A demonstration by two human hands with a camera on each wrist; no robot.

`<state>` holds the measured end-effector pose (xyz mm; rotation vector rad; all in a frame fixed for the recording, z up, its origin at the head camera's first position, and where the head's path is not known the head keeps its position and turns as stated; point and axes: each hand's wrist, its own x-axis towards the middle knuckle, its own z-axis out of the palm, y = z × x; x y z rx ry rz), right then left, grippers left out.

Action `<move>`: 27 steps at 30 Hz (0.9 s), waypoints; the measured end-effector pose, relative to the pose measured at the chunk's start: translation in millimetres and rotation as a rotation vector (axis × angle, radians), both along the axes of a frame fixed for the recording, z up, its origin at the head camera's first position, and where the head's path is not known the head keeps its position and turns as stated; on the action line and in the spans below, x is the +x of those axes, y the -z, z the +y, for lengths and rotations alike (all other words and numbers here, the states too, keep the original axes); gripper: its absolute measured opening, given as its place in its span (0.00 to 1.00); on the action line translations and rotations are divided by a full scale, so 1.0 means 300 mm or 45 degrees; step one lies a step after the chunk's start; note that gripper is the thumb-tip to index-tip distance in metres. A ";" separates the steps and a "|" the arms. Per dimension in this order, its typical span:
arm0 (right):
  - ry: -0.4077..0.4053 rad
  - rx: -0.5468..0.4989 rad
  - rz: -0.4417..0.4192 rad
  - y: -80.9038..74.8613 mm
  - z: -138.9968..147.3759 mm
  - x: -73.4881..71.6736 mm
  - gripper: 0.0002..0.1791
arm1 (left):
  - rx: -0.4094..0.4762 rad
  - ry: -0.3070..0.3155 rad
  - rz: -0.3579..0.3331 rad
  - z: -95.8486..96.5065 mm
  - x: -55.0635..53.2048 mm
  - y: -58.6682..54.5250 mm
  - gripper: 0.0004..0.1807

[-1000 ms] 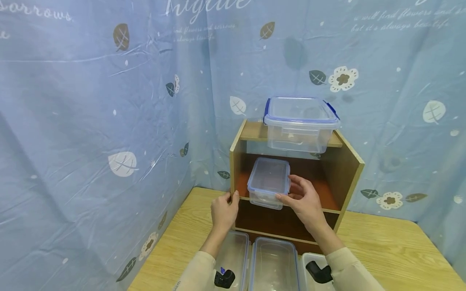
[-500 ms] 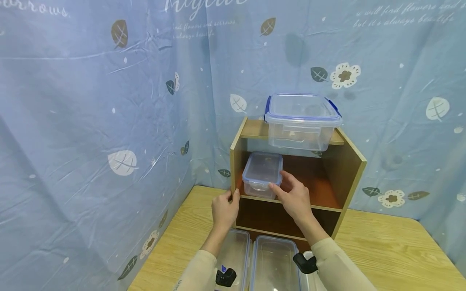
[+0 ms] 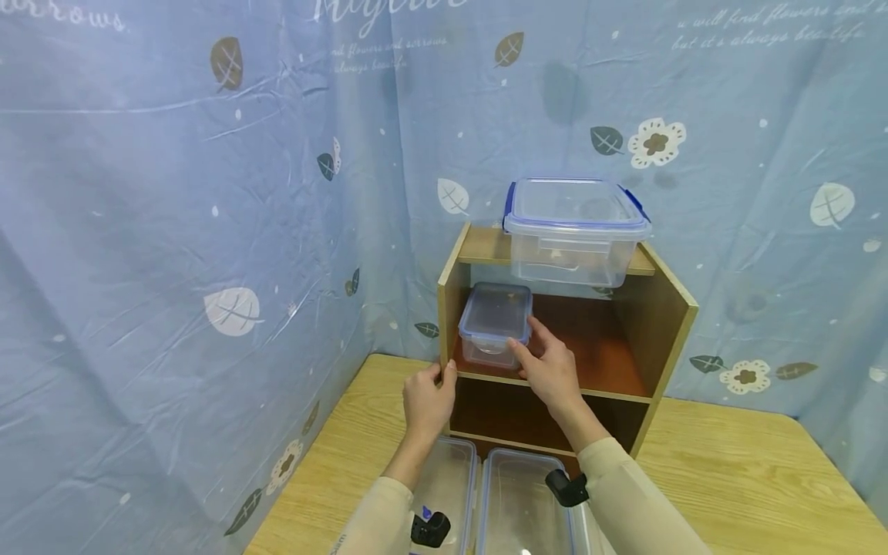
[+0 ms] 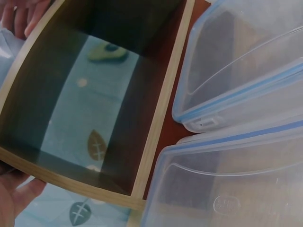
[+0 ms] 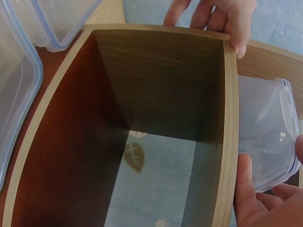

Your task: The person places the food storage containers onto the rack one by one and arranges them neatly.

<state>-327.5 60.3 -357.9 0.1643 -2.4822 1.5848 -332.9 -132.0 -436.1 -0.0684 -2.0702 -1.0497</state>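
In the head view, a small clear food container (image 3: 496, 312) with a blue-edged lid sits at the left of the upper compartment of a wooden shelf (image 3: 652, 316). My right hand (image 3: 551, 374) holds it by its right front corner, thumb at the front and fingers along the side. The right wrist view has this container (image 5: 262, 127) close against the shelf board, with my right hand (image 5: 270, 203) around its corner. My left hand (image 3: 428, 397) grips the shelf's left side panel near its front edge. In the left wrist view, my left hand (image 4: 16, 194) is partly cut off.
A larger clear container (image 3: 572, 258) with blue clips stands on the shelf's top board, its front overhanging. Long lidded containers (image 3: 523, 493) lie on the wooden table (image 3: 735, 470) before the shelf. A blue patterned curtain (image 3: 277, 193) surrounds the table.
My right hand has pushed the small container left and deeper into the upper compartment; its front no longer sticks out past the shelf edge. The left hand keeps its place on the panel.
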 end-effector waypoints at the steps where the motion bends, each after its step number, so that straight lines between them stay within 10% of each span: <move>1: 0.003 -0.004 -0.001 0.000 -0.003 -0.003 0.37 | 0.002 -0.005 0.003 0.000 0.000 0.001 0.24; 27: -0.038 -0.038 -0.054 -0.017 -0.033 -0.045 0.38 | -0.007 0.008 0.012 0.005 0.004 -0.003 0.23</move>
